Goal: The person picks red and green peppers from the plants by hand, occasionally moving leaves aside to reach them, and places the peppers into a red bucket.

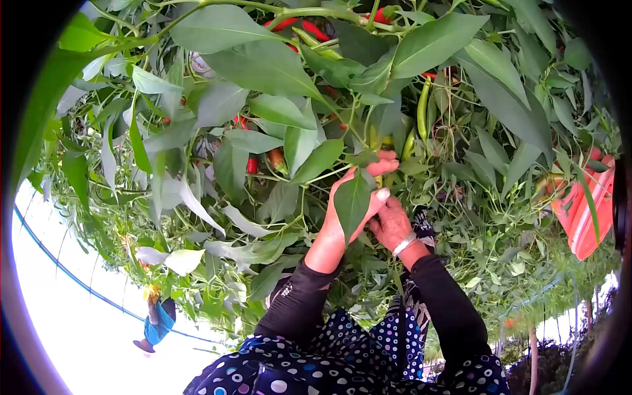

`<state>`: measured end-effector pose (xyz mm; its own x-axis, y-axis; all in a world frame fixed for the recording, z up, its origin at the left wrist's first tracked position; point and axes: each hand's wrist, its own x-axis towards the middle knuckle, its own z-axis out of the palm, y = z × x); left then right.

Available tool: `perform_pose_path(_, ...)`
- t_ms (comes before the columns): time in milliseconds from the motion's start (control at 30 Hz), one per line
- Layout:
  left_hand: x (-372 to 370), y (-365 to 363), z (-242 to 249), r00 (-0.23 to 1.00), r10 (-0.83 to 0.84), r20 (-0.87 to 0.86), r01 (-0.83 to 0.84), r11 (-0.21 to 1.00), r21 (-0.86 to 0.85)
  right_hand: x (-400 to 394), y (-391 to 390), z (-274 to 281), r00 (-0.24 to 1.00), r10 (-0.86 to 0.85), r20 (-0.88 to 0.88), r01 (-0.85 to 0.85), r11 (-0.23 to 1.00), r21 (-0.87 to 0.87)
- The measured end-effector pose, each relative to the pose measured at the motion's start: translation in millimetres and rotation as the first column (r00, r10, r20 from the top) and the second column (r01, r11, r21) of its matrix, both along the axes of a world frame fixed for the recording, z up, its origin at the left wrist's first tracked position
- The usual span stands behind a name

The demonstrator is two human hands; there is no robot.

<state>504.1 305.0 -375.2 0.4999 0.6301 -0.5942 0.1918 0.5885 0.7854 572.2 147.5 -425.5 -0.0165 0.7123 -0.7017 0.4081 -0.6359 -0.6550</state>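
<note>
My left hand (373, 172) reaches up into the pepper plant, its fingers curled and a pale covering or nail on the thumb tip. A leaf (352, 203) hides part of its palm and wrist. Just below and touching it, my right hand (393, 222) has bent, closed fingers and wears a pale bracelet (403, 243). Whatever lies between the fingers is hidden. Close above the hands hang a long green chili pepper (422, 110) and a shorter green one (409, 144). To the left, a red chili pepper (252, 164) shows among leaves.
A red-orange container (584, 214) stands at the right. Dense leaves surround my hands, with more red chili peppers (315, 30) overhead. Another person in blue (158, 322) is far off at lower left. A dark blue line or hose (72, 268) runs beyond the plants.
</note>
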Motion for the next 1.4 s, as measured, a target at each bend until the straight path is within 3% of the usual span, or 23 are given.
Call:
perform_pose_path(33, 3, -2, 2, 0.986, -0.028, -0.165, 0.043, 0.995, 0.088, -15, -11, 10, 0.997, -0.043, -0.061, 0.038, 0.997, -0.070)
perform_pose_path(67, 0, -1, -7, 0.930, -0.183, -0.318, 0.245, 0.955, 0.166, -25, -17, 25, 0.990, -0.092, -0.109, 0.078, 0.989, -0.125)
perform_pose_path(100, -4, -9, -15, 0.809, -0.182, -0.559, 0.334, 0.925, 0.181, -30, -20, 34, 0.978, -0.144, -0.153, 0.116, 0.977, -0.180)
perform_pose_path(167, -10, -23, -20, 0.745, -0.086, -0.661, 0.005, 0.992, -0.123, -23, -17, 41, 0.966, -0.216, -0.142, 0.196, 0.971, -0.140)
perform_pose_path(200, -11, -28, -27, 0.780, 0.076, -0.621, -0.013, 0.994, 0.105, -15, -9, 46, 0.947, -0.290, -0.136, 0.279, 0.956, -0.092)
perform_pose_path(233, -16, -32, -30, 0.802, 0.146, -0.579, -0.213, 0.976, -0.048, 3, 2, 49, 0.934, -0.338, -0.117, 0.327, 0.939, -0.107)
perform_pose_path(300, -23, -28, -32, 0.810, 0.166, -0.562, -0.357, 0.901, -0.249, 41, 32, 48, 0.765, -0.593, -0.253, 0.593, 0.801, -0.082)
perform_pose_path(333, -11, -19, -17, 0.793, 0.208, -0.572, -0.426, 0.861, -0.278, 64, 49, 44, 0.857, -0.503, -0.110, 0.508, 0.861, 0.024)
perform_pose_path(367, -13, -23, -20, 0.794, 0.203, -0.573, -0.425, 0.860, -0.284, 79, 68, 37, 0.834, -0.542, -0.104, 0.552, 0.815, 0.177)
perform_pose_path(500, -22, -30, -28, 0.784, 0.078, -0.616, -0.341, 0.883, -0.321, 87, 136, -34, 0.932, -0.271, 0.239, 0.097, 0.825, 0.556)
perform_pose_path(533, -22, -33, -31, 0.794, 0.102, -0.599, -0.349, 0.884, -0.311, 79, 146, -58, 0.930, -0.178, 0.322, -0.018, 0.852, 0.523)
perform_pose_path(600, -24, -34, -31, 0.823, 0.102, -0.558, -0.328, 0.889, -0.320, 63, 162, -74, 0.901, 0.124, 0.416, -0.216, 0.959, 0.182)
perform_pose_path(633, -24, -32, -32, 0.823, 0.098, -0.559, -0.324, 0.890, -0.321, 62, 165, -73, 0.902, 0.121, 0.415, -0.212, 0.960, 0.181)
perform_pose_path(700, -24, -32, -30, 0.843, 0.147, -0.517, -0.353, 0.877, -0.326, 55, 164, -75, 0.890, 0.378, 0.254, -0.347, 0.924, -0.160)
perform_pose_path(800, -23, -33, -27, 0.806, 0.212, -0.553, -0.471, 0.795, -0.381, 58, 119, -50, 0.926, 0.254, 0.279, -0.268, 0.963, 0.015)
perform_pose_path(967, -23, -43, -36, 0.753, 0.348, -0.559, -0.622, 0.655, -0.430, 24, 33, 24, 0.972, 0.162, 0.168, -0.148, 0.985, -0.094)
perform_pose_path(1000, -25, -50, -40, 0.733, 0.472, -0.489, -0.671, 0.617, -0.411, 14, 27, 32, 0.981, 0.101, 0.164, -0.091, 0.994, -0.067)
perform_pose_path(1100, -31, -59, -52, 0.744, 0.540, -0.393, -0.667, 0.631, -0.396, -17, 13, 49, 0.980, -0.103, 0.170, 0.097, 0.994, 0.041)
perform_pose_path(1167, -33, -57, -49, 0.778, 0.522, -0.348, -0.628, 0.639, -0.445, -28, 6, 58, 0.992, -0.076, 0.105, 0.089, 0.988, -0.128)
perform_pose_path(1233, -26, -49, -41, 0.765, 0.525, -0.373, -0.638, 0.539, -0.550, -36, -4, 57, 0.976, -0.146, 0.160, 0.144, 0.989, 0.029)
perform_pose_path(1300, -24, -49, -42, 0.765, 0.497, -0.409, -0.643, 0.570, -0.511, -30, -8, 56, 0.979, -0.158, 0.127, 0.150, 0.986, 0.070)
perform_pose_path(1367, -34, -59, -53, 0.703, 0.615, -0.356, -0.699, 0.510, -0.500, -18, -5, 63, 0.967, -0.255, -0.003, 0.254, 0.963, 0.087)
perform_pose_path(1400, -32, -52, -51, 0.683, 0.599, -0.418, -0.722, 0.469, -0.509, -4, 5, 76, 0.963, -0.253, -0.088, 0.249, 0.967, -0.057)
